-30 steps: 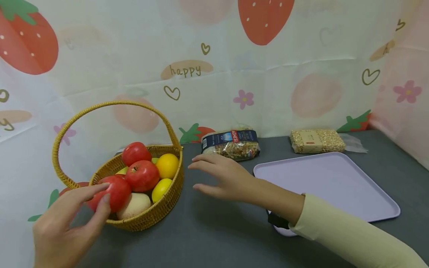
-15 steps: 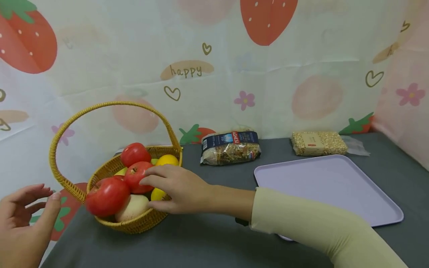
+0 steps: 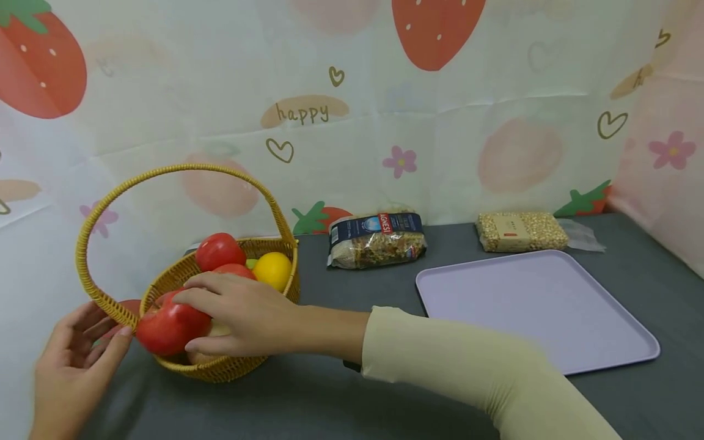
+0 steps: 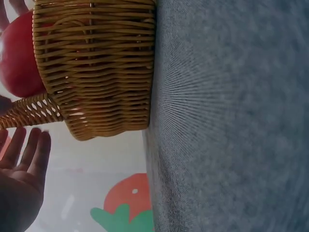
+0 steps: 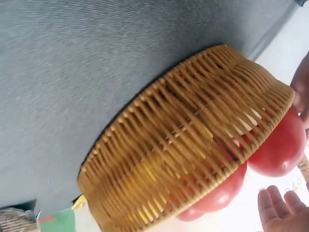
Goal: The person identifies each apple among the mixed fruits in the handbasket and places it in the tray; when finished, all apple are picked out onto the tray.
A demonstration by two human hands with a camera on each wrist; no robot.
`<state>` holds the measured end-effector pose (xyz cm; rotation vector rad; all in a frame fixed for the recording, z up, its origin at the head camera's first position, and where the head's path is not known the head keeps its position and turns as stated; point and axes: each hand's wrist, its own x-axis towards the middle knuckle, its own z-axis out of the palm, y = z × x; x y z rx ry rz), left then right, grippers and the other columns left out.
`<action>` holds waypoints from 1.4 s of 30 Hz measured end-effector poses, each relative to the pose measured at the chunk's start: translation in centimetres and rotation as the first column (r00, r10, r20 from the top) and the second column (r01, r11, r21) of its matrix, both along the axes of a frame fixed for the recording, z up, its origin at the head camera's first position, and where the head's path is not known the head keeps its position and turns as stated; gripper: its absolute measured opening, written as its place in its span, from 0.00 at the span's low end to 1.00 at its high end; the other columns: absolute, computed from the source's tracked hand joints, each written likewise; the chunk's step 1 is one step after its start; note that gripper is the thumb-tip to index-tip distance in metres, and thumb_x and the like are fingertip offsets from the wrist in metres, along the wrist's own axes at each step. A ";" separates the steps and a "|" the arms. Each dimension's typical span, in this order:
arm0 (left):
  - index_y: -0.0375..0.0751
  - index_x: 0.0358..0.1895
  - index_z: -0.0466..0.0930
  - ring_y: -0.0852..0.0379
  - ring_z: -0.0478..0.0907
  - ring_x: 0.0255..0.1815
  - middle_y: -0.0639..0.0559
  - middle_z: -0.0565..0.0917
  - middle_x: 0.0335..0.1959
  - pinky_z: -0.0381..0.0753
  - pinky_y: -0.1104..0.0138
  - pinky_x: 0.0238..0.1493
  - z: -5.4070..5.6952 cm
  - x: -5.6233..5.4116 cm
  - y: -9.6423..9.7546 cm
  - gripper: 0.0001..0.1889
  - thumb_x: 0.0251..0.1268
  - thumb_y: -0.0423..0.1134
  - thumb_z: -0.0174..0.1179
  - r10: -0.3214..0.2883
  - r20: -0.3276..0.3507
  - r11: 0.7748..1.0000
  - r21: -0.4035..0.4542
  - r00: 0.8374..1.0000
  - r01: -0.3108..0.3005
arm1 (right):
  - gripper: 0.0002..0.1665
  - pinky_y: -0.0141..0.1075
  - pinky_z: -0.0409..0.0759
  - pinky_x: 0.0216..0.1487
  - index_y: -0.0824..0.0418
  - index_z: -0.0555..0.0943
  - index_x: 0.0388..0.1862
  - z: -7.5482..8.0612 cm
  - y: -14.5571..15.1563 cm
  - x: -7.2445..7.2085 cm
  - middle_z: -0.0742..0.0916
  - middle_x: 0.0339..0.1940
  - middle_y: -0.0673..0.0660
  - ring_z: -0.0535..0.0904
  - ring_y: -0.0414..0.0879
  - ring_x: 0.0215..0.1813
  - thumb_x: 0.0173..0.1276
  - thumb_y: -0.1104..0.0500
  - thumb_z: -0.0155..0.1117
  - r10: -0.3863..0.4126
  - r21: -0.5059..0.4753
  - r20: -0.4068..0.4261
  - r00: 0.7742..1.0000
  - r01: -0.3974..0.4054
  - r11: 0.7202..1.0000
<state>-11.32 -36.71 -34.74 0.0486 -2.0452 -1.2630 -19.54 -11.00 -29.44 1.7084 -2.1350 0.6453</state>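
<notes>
Head view: front red apple (image 3: 167,324) at the left end of the wicker basket (image 3: 236,370), rising above the rim, partly under the right hand (image 3: 244,315); fingers spread, thumb apart, contact impossible to confirm. Left hand (image 3: 71,370) at the base of the handle (image 3: 192,166), fingers loose, not clamped. As for the apple, probably firm, smooth, fairly heavy, easily bruised; best cupped around both sides.

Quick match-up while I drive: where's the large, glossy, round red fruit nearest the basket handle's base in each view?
Head: the large, glossy, round red fruit is left of centre, below mid-height.
Left wrist: upper left, at the picture's edge.
Right wrist: right side, slightly below mid-height.
Shared landmark: the golden-tan, woven wicker basket.
</notes>
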 end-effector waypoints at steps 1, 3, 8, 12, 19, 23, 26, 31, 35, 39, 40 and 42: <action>0.33 0.69 0.70 0.64 0.80 0.52 0.52 0.80 0.56 0.78 0.80 0.46 -0.1 0.0 0.0 0.34 0.57 0.13 0.62 -0.016 0.014 1.000 0.008 1.000 0.016 | 0.34 0.21 0.62 0.64 0.55 0.76 0.67 0.0 -0.3 0.0 0.78 0.64 0.51 0.70 0.38 0.64 0.67 0.42 0.69 -0.013 0.020 -0.007 1.000 0.013 1.000; 0.35 0.70 0.69 0.66 0.81 0.51 0.53 0.80 0.56 0.78 0.80 0.46 -0.2 0.1 -0.1 0.35 0.57 0.13 0.62 -0.061 0.020 0.998 0.018 0.998 0.060 | 0.36 0.21 0.60 0.66 0.54 0.75 0.69 0.0 -1.0 0.0 0.78 0.65 0.51 0.70 0.38 0.65 0.67 0.40 0.69 -0.022 0.049 -0.012 1.000 0.023 0.999; 0.33 0.73 0.65 0.65 0.80 0.53 0.54 0.80 0.60 0.78 0.79 0.47 -0.8 0.2 -0.5 0.37 0.58 0.11 0.59 -0.217 -0.004 0.975 0.039 0.976 0.217 | 0.36 0.19 0.57 0.65 0.51 0.75 0.69 -0.5 -2.0 0.0 0.77 0.66 0.51 0.69 0.38 0.64 0.67 0.38 0.68 -0.029 0.088 -0.021 0.999 0.031 0.996; 0.38 0.76 0.62 0.67 0.78 0.56 0.54 0.77 0.63 0.78 0.79 0.49 -0.9 0.4 -0.4 0.42 0.57 0.11 0.60 -0.208 0.049 0.972 -0.102 0.977 0.212 | 0.34 0.19 0.60 0.63 0.51 0.75 0.68 -0.7 -2.4 0.0 0.76 0.65 0.51 0.71 0.38 0.60 0.67 0.39 0.68 -0.050 0.089 -0.012 0.999 0.051 0.995; 0.38 0.76 0.61 0.65 0.78 0.58 0.49 0.77 0.63 0.79 0.77 0.49 -1.2 0.3 0.0 0.44 0.54 0.11 0.61 -0.214 0.086 0.964 -0.140 0.973 0.224 | 0.34 0.23 0.63 0.64 0.48 0.72 0.71 -0.4 -3.1 -0.1 0.75 0.66 0.51 0.71 0.38 0.61 0.70 0.39 0.64 -0.094 0.138 0.035 0.995 0.088 0.987; 0.38 0.75 0.63 0.66 0.78 0.56 0.50 0.77 0.62 0.79 0.78 0.48 -1.3 0.3 0.1 0.42 0.55 0.11 0.62 -0.194 0.087 0.971 -0.123 0.977 0.204 | 0.35 0.25 0.67 0.60 0.45 0.72 0.72 -0.1 -3.7 -0.1 0.75 0.65 0.49 0.71 0.37 0.58 0.69 0.38 0.64 -0.142 0.201 0.049 0.989 0.130 0.971; 0.37 0.74 0.64 0.67 0.78 0.56 0.50 0.77 0.61 0.78 0.79 0.48 -1.4 0.3 0.2 0.41 0.56 0.12 0.62 -0.183 0.088 0.973 -0.127 0.979 0.194 | 0.35 0.23 0.69 0.54 0.43 0.72 0.71 0.1 -4.2 -0.2 0.75 0.62 0.48 0.70 0.37 0.52 0.67 0.37 0.66 -0.169 0.236 0.064 0.983 0.150 0.960; 0.37 0.73 0.65 0.67 0.77 0.56 0.50 0.76 0.60 0.78 0.79 0.49 -1.6 0.4 0.3 0.40 0.56 0.13 0.63 -0.133 0.101 0.976 -0.161 0.986 0.148 | 0.34 0.20 0.68 0.50 0.45 0.73 0.67 0.3 -4.0 -0.1 0.75 0.58 0.48 0.70 0.35 0.47 0.65 0.39 0.69 -0.163 0.221 0.085 0.983 0.141 0.965; 0.40 0.74 0.65 0.67 0.77 0.55 0.51 0.76 0.59 0.76 0.81 0.49 -1.6 0.2 0.5 0.40 0.56 0.17 0.67 -0.083 0.117 0.976 -0.191 0.990 0.104 | 0.32 0.20 0.68 0.50 0.49 0.75 0.65 0.5 -2.6 -0.2 0.75 0.56 0.50 0.71 0.35 0.46 0.64 0.42 0.69 -0.130 0.131 0.095 0.987 0.117 0.984; 0.43 0.73 0.66 0.68 0.76 0.54 0.50 0.75 0.59 0.75 0.82 0.49 -1.5 -0.1 0.7 0.39 0.58 0.23 0.70 -0.026 0.154 0.982 -0.181 0.988 0.054 | 0.30 0.18 0.68 0.51 0.52 0.77 0.62 0.4 -0.7 -0.3 0.75 0.57 0.51 0.71 0.35 0.48 0.63 0.44 0.72 -0.086 0.035 0.150 0.985 0.082 0.996; 0.44 0.73 0.66 0.68 0.76 0.53 0.50 0.75 0.59 0.75 0.82 0.48 -1.6 -0.1 0.8 0.39 0.59 0.24 0.70 -0.011 0.164 0.983 -0.177 0.986 0.041 | 0.30 0.17 0.68 0.51 0.52 0.77 0.61 0.4 -0.2 -0.3 0.75 0.57 0.51 0.72 0.35 0.49 0.63 0.44 0.73 -0.077 0.016 0.167 0.983 0.076 0.997; 0.44 0.73 0.67 0.68 0.76 0.53 0.51 0.75 0.59 0.75 0.83 0.48 -1.5 -0.2 0.9 0.38 0.59 0.26 0.71 0.014 0.180 0.986 -0.168 0.984 0.016 | 0.30 0.17 0.70 0.51 0.53 0.77 0.59 0.3 0.7 -0.2 0.76 0.57 0.53 0.73 0.35 0.49 0.62 0.46 0.75 -0.048 -0.031 0.201 0.978 0.055 0.998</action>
